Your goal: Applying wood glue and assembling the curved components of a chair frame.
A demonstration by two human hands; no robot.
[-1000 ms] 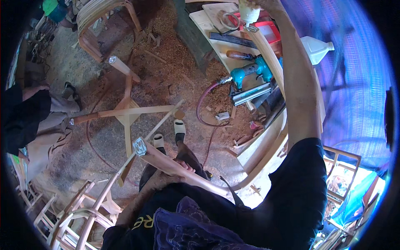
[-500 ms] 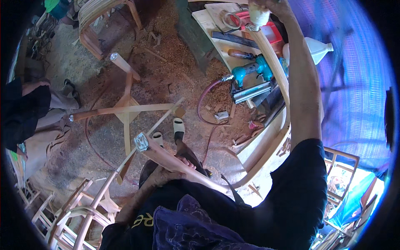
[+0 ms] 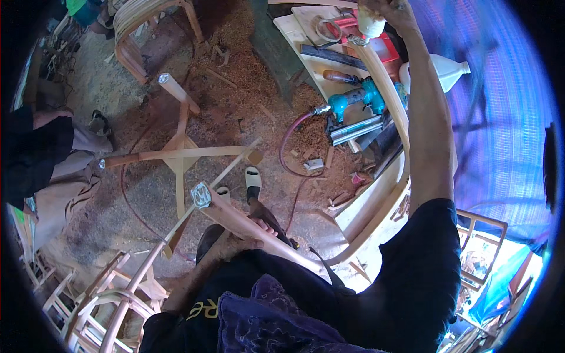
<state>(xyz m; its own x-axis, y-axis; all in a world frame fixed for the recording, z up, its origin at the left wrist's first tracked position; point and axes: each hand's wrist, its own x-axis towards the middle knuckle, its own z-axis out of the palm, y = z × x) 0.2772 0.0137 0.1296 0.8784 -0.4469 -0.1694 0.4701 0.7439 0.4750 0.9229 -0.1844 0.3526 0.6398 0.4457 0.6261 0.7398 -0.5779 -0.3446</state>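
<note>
A long, U-shaped bent wooden rail curves in front of my body. My left hand is wrapped round its near arm, fingers showing on the far side. White, wet-looking glue covers the rail's near end, beyond that hand. At the upper right my right hand grips a whitish glue bottle, tipped downward over the rail's far end, where more white glue shows. Left of centre stands a cross-shaped wooden chair base with legs pointing up; at least two leg ends carry white glue.
A board under the rail's far arm holds a teal nail gun with a hose, a wooden-handled tool and a white jug. Curved frames stand far left; chair frames are near left. Another person's legs show at left.
My right hand and the bottle have shifted slightly right and down at the rail's far end. My left hand keeps its hold; the rail's near end has barely moved.
</note>
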